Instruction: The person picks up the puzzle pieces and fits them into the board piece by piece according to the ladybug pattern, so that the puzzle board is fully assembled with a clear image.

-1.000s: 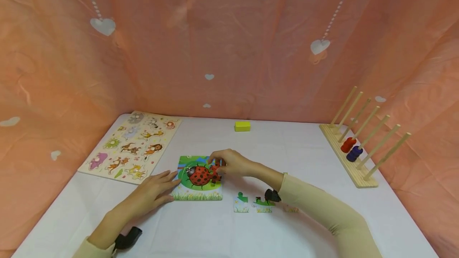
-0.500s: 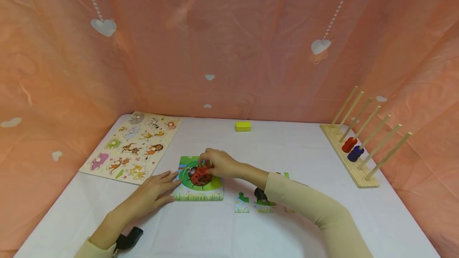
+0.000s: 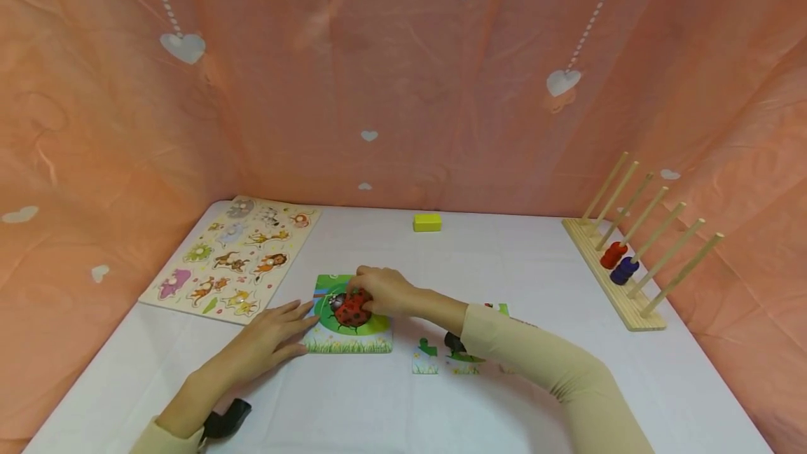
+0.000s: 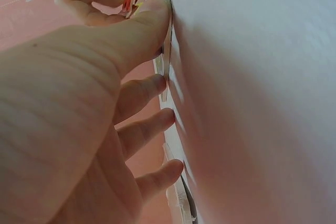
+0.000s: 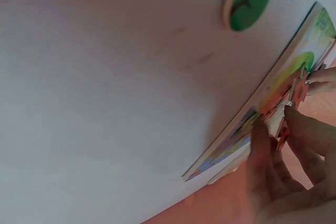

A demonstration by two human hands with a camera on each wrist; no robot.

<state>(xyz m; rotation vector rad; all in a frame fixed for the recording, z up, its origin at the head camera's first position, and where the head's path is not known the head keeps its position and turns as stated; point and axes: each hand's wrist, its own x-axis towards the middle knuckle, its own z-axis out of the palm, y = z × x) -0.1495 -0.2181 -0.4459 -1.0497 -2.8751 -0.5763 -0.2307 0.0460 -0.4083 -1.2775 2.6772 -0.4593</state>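
Observation:
A ladybug jigsaw puzzle board lies flat on the white tabletop, with grass and flowers along its near edge. My right hand is over the board's upper right part and pinches a red puzzle piece with black spots between thumb and fingers. In the right wrist view that piece is tilted above the board. Fingers spread and fairly straight, my left hand rests at the board's left edge. Its thumb touches the board's edge in the left wrist view. The right hand hides part of the ladybug picture.
Loose puzzle pieces lie right of the board, some partly covered by the right sleeve. An animal peg puzzle stands back left, a yellow block at the back. On the right is a wooden peg rack with red and blue rings.
My right hand has moved left over the ladybug board with the red puzzle piece, then shifted only slightly. The left hand has stayed at the board's left edge.

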